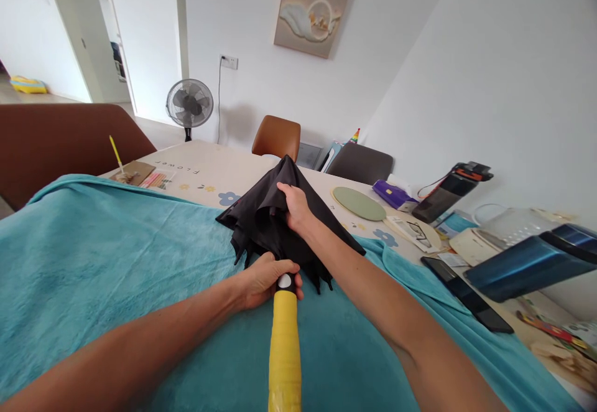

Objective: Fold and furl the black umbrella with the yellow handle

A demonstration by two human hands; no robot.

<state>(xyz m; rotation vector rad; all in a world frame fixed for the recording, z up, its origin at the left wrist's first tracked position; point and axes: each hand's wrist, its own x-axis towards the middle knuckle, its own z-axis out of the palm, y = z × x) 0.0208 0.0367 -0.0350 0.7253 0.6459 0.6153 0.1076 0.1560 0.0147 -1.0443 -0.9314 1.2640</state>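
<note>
A black umbrella (310,247), its canopy loosely folded, points away from me over the teal blanket. Its yellow-wrapped handle (285,350) runs toward the bottom of the view, with a pale oval button at the top end. My left hand (268,280) is wrapped around the upper handle, close under the canopy's hem. Higher up, my right hand (296,208) is closed on a fold of the black fabric. Several rib tips hang loose along the lower hem. The shaft inside the canopy is hidden.
The teal blanket (116,287) covers the near table. At right are a black phone (466,294), a blue tumbler (532,262), a dark bottle (445,191), a purple tissue pack (394,195) and a green oval mat (359,203). A fan (189,103) and chairs stand beyond.
</note>
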